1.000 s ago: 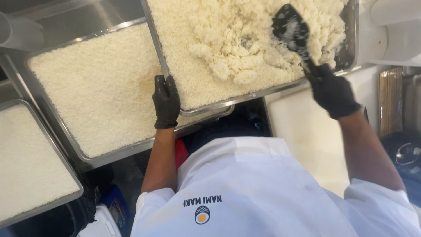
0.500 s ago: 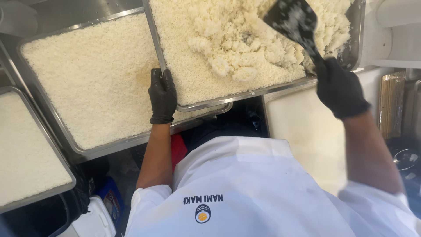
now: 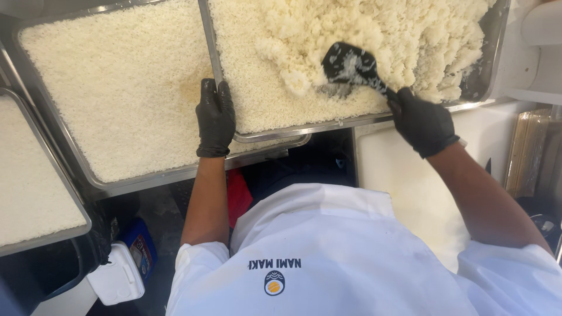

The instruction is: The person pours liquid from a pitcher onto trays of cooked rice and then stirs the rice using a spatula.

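Observation:
A steel tray (image 3: 275, 134) full of clumpy white cooked rice (image 3: 374, 41) lies in front of me, overlapping a second tray. My left hand (image 3: 215, 117), in a black glove, grips the near left corner of that tray's rim. My right hand (image 3: 422, 122), also black-gloved, holds the handle of a black rice paddle (image 3: 350, 65). The paddle's blade is pressed into the rice near the tray's middle, with grains stuck to it.
A second steel tray (image 3: 146, 178) of flattened rice sits to the left, partly under the first. A third rice tray (image 3: 35, 243) is at the far left. A white cutting board (image 3: 404, 181) lies at the right. A white jug (image 3: 117, 278) stands on the floor below.
My right hand has brought the paddle from the tray's far right toward the middle and down into the rice. My left hand has stayed on the tray's corner.

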